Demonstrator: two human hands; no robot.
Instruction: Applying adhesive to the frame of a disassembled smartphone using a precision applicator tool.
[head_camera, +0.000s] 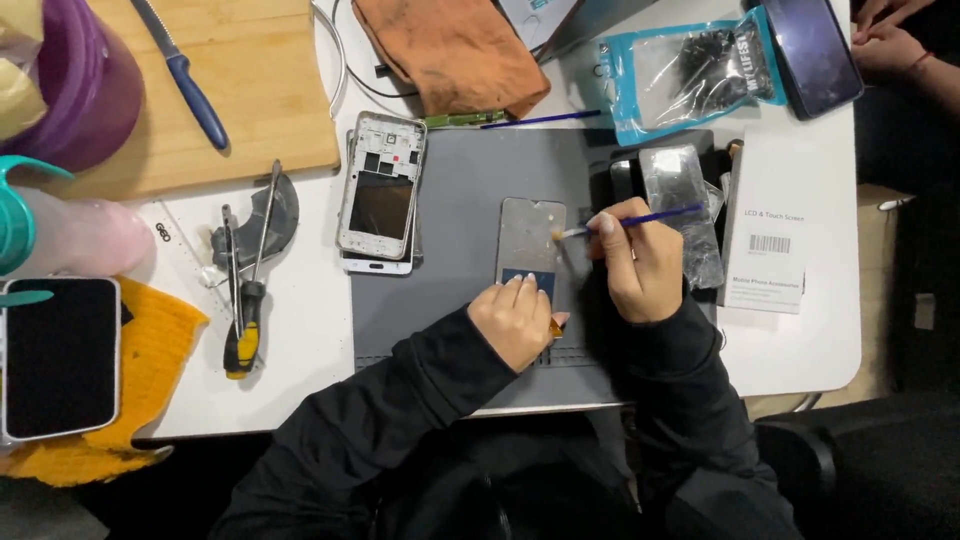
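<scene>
Right hand (640, 268): a thin blue brush (625, 222) is pinched between its closed fingers, the bristle end laid on the phone screen panel (530, 245).
Left hand (518, 318): the near end of the panel is pressed down by its fingertips, held together and flat; nothing is gripped.
Phone screen panel: it is laid back side up on the grey work mat (450, 280), near the mat's middle.
Left of the panel: a white phone frame (380, 192) is placed at the mat's left edge.
Right of the panel: a foil-wrapped part (685, 215) and a white box (775, 235) are seen.
Far left: tweezers (265, 225) and a yellow-handled screwdriver (240, 330) are laid on the white table (310, 330), near a wooden board (250, 100).
Far side: an orange cloth (450, 50) is spread.
</scene>
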